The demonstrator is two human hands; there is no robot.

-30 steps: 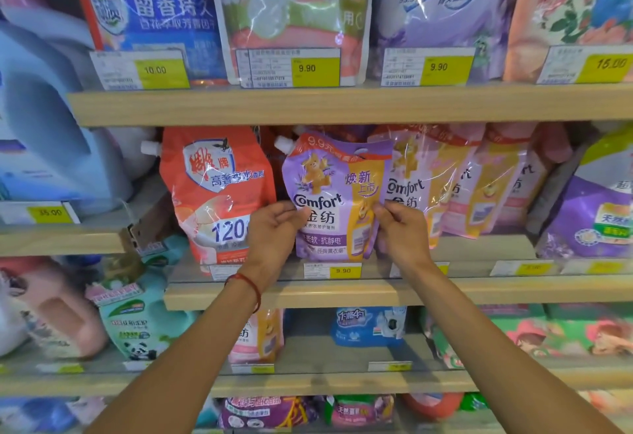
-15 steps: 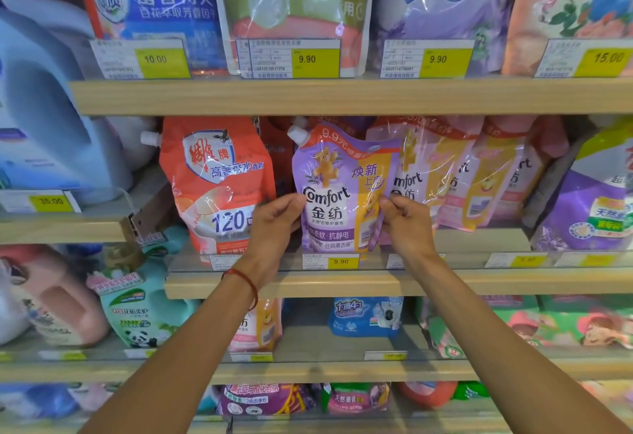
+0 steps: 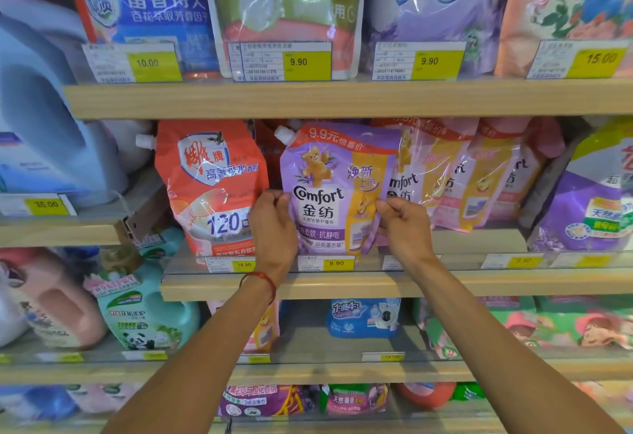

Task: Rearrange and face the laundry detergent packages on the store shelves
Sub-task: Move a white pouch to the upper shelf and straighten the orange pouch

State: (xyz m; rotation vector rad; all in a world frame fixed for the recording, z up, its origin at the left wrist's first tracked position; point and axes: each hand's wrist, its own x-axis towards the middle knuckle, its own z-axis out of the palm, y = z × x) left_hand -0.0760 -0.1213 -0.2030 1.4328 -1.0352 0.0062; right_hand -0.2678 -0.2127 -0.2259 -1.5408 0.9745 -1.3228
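A purple Comfort pouch (image 3: 329, 190) with a bear and a white spout stands upright on the middle shelf (image 3: 445, 284), its front facing me. My left hand (image 3: 274, 228) grips its left edge and my right hand (image 3: 404, 224) pinches its right edge. To its right, several pink and yellow Comfort pouches (image 3: 455, 173) lean one behind another. To its left stands an orange-red pouch (image 3: 209, 187) marked 120.
The upper shelf (image 3: 342, 98) carries large detergent bags behind price tags. A purple and green bag (image 3: 596, 200) stands at the far right. Blue, pink and teal jugs fill the left unit, and more pouches lie on the lower shelves.
The purple pouch has shifted a little to the right and stands straighter, facing forward. Both hands stayed on its edges and moved with it.
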